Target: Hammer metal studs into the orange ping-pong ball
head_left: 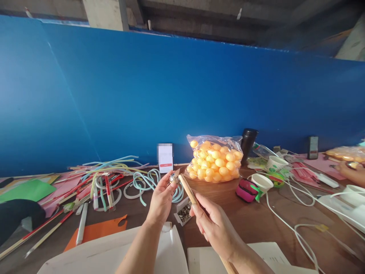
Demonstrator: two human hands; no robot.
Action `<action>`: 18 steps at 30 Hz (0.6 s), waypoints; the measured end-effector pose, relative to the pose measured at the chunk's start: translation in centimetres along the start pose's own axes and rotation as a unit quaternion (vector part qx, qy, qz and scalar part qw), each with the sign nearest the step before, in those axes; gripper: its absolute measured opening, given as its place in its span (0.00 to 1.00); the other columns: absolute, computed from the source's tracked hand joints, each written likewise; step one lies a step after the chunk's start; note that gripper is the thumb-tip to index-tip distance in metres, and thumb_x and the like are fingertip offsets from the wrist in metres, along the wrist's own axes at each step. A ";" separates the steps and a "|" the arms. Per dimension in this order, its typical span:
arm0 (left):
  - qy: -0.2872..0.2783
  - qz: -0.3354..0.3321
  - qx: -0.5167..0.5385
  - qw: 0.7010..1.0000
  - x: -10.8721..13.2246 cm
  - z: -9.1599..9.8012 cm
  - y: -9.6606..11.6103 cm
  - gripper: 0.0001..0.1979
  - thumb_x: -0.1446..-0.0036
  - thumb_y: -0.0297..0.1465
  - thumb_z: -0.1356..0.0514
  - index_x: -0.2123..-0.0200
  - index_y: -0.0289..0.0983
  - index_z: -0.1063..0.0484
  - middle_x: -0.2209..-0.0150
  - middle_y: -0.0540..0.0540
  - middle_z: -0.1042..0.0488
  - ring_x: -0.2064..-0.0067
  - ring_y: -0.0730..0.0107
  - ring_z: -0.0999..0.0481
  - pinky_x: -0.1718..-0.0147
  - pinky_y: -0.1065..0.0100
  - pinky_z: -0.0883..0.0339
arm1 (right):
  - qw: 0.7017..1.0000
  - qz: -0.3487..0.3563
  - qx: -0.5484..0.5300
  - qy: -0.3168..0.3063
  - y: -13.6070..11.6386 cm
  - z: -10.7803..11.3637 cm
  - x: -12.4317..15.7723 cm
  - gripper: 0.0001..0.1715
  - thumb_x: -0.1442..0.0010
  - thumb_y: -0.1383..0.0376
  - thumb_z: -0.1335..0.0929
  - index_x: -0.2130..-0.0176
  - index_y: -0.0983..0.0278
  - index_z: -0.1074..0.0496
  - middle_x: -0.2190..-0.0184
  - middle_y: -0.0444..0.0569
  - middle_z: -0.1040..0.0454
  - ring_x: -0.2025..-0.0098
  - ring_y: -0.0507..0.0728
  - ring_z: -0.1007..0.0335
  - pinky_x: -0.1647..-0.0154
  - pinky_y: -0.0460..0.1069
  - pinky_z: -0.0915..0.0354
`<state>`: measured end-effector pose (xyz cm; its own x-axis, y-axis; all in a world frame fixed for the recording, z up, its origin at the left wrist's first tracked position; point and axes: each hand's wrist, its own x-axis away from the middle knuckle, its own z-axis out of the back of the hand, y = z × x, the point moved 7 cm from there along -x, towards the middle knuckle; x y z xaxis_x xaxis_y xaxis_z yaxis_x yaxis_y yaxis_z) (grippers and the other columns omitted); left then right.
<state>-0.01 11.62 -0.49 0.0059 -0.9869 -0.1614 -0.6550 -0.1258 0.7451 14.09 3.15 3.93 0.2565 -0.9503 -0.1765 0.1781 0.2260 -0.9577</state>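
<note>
My left hand (162, 198) is raised over the table with its fingertips pinched round a small shiny silver bell (173, 178). My right hand (213, 224) is closed on a thin wooden stick (186, 189), whose upper tip points up and left and meets the bell. Just below the two hands stands a small open box of silver bells (184, 213) on the brown table (251, 220).
A clear bag of orange balls (214, 161) lies behind the hands against the blue wall. Coloured tubes and sticks (108, 179) are heaped at left; paper cups (262, 182), a pink pouch (246, 190) and white cables (299, 228) at right. Another person's hand (350, 171) shows at far right.
</note>
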 end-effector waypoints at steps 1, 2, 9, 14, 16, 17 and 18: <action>-0.001 0.002 -0.004 1.000 0.0 0.0 0.0 0.22 0.49 0.30 0.34 0.48 0.41 0.28 0.47 0.44 0.27 0.45 0.62 0.30 0.44 0.63 0.42 | 1.000 -0.001 -0.002 -0.002 -0.1 0.0 0.0 0.18 0.32 0.54 0.40 0.52 0.62 0.32 0.67 0.46 0.31 0.82 0.46 0.45 0.86 0.42 0.45; -0.003 0.004 -0.007 1.000 0.0 0.0 -0.1 0.23 0.49 0.30 0.34 0.48 0.40 0.28 0.47 0.44 0.27 0.45 0.62 0.30 0.44 0.63 0.43 | 1.000 -0.003 -0.004 -0.004 -0.1 0.0 0.0 0.18 0.32 0.54 0.40 0.56 0.63 0.31 0.68 0.46 0.31 0.82 0.45 0.45 0.86 0.42 0.45; -0.014 0.002 -0.010 1.000 -0.1 0.3 -0.4 0.23 0.49 0.30 0.34 0.48 0.41 0.28 0.46 0.44 0.27 0.47 0.64 0.29 0.45 0.64 0.42 | 1.000 -0.023 -0.015 -0.006 -0.7 0.4 0.0 0.21 0.33 0.52 0.40 0.68 0.64 0.34 0.75 0.42 0.35 0.84 0.45 0.47 0.86 0.42 0.47; -0.015 0.010 -0.010 1.000 0.0 0.2 -0.5 0.24 0.50 0.30 0.34 0.48 0.40 0.28 0.49 0.44 0.25 0.49 0.64 0.28 0.46 0.64 0.41 | 0.999 -0.024 -0.027 -0.007 -1.0 0.3 0.0 0.18 0.33 0.53 0.39 0.56 0.64 0.32 0.70 0.44 0.33 0.83 0.45 0.46 0.86 0.42 0.46; -0.018 0.009 -0.008 1.000 0.1 0.0 -0.4 0.23 0.49 0.30 0.34 0.48 0.40 0.28 0.48 0.44 0.26 0.48 0.65 0.28 0.46 0.65 0.41 | 0.999 -0.022 -0.032 -0.013 -1.0 0.1 0.1 0.19 0.33 0.53 0.39 0.51 0.62 0.33 0.70 0.43 0.34 0.82 0.46 0.44 0.86 0.42 0.47; -0.019 0.010 -0.006 1.000 0.1 -0.1 -0.3 0.23 0.49 0.29 0.34 0.48 0.40 0.27 0.47 0.44 0.26 0.48 0.65 0.29 0.47 0.65 0.40 | 0.999 -0.020 -0.035 -0.015 -1.1 0.1 0.1 0.19 0.33 0.53 0.39 0.50 0.62 0.34 0.70 0.43 0.34 0.82 0.46 0.44 0.86 0.42 0.46; -0.017 0.010 -0.004 1.000 0.1 -0.2 -0.3 0.22 0.49 0.29 0.34 0.48 0.40 0.27 0.47 0.44 0.27 0.48 0.65 0.28 0.48 0.66 0.39 | 0.999 -0.016 -0.038 -0.015 -1.1 0.0 0.2 0.18 0.33 0.53 0.39 0.51 0.62 0.33 0.69 0.43 0.34 0.82 0.45 0.44 0.86 0.41 0.46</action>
<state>0.32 11.54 -0.63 -0.0340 -0.9852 -0.1678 -0.6488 -0.1060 0.7536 13.95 2.72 4.99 0.2810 -0.9496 -0.1388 0.1152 0.1770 -0.9775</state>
